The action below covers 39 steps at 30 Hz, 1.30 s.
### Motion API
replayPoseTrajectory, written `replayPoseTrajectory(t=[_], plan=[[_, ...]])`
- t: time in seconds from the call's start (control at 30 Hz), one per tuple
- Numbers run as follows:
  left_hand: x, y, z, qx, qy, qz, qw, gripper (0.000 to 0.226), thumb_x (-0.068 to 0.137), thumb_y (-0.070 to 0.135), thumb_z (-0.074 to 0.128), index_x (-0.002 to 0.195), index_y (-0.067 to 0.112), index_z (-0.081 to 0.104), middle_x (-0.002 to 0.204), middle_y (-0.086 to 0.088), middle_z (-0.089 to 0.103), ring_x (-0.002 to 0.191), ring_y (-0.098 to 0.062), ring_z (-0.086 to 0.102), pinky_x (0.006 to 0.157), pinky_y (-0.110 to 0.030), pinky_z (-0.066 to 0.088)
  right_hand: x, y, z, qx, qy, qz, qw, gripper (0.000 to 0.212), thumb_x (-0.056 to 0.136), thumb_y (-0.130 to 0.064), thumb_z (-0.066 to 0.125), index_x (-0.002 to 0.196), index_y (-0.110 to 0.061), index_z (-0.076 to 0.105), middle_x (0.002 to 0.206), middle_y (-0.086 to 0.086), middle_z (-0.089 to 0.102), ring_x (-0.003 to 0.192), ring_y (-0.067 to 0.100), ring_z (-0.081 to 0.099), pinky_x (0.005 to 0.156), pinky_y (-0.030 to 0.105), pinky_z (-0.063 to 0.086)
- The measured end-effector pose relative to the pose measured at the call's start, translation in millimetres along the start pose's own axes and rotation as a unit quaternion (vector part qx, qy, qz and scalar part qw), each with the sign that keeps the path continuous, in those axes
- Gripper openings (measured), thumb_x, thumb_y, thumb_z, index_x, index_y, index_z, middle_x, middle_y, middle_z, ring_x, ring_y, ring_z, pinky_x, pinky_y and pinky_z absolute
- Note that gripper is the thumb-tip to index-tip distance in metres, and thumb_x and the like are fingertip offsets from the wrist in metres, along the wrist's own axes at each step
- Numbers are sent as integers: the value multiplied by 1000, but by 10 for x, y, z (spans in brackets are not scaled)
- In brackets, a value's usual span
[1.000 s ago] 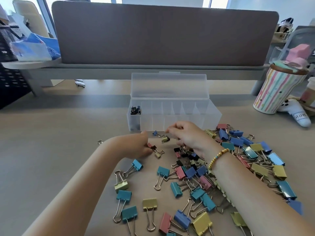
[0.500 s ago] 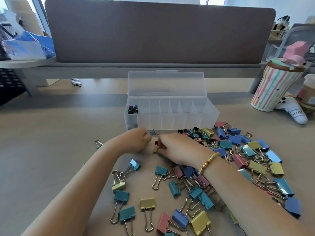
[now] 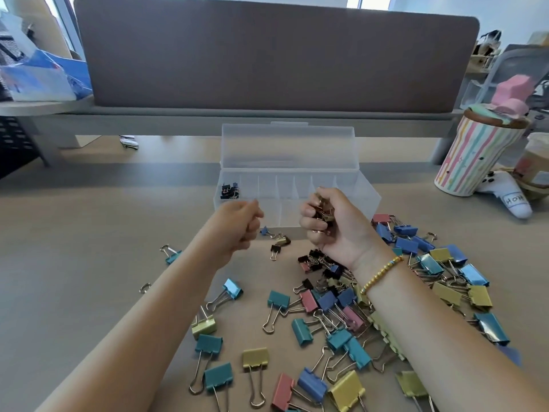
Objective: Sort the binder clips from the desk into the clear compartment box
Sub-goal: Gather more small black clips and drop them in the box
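The clear compartment box [image 3: 368, 194] stands open at mid-desk, lid upright, with a few small dark clips [image 3: 229, 191] in its leftmost compartment. My right hand [image 3: 335, 224] is raised just in front of the box and grips a bunch of small binder clips [image 3: 323, 214]. My left hand [image 3: 234, 230] hovers beside it with fingers curled; whether it holds anything is hidden. Several large coloured binder clips [image 3: 341, 316] lie scattered on the desk below and to the right. A few small clips [image 3: 279, 242] lie between my hands.
A grey partition [image 3: 276, 55] runs behind the box. A striped cup with a pink top [image 3: 475, 156] and a white game controller [image 3: 508, 191] stand at the right. A lone blue clip [image 3: 172, 254] lies left of my forearm.
My right hand has gathered small clips off the desk and lifted them toward the box. My left hand has risen a little too.
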<state>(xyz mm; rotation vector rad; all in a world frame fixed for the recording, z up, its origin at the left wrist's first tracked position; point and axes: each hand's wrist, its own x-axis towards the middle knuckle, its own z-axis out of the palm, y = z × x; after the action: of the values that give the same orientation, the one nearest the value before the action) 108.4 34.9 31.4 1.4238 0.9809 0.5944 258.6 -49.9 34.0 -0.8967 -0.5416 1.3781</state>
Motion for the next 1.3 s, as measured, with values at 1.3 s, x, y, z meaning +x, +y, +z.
replayPoseTrajectory(t=[1.3], plan=[[129,-37,-94,-176,-95,-70,977,31,93,20,35,63,14,40,57,3,43,35,-2,25,27,-10,14,177,180,107,-870,-28,-54,489,24,99,-30,41,117,-15,42,100,10,61,84,28,53,66,32,39]])
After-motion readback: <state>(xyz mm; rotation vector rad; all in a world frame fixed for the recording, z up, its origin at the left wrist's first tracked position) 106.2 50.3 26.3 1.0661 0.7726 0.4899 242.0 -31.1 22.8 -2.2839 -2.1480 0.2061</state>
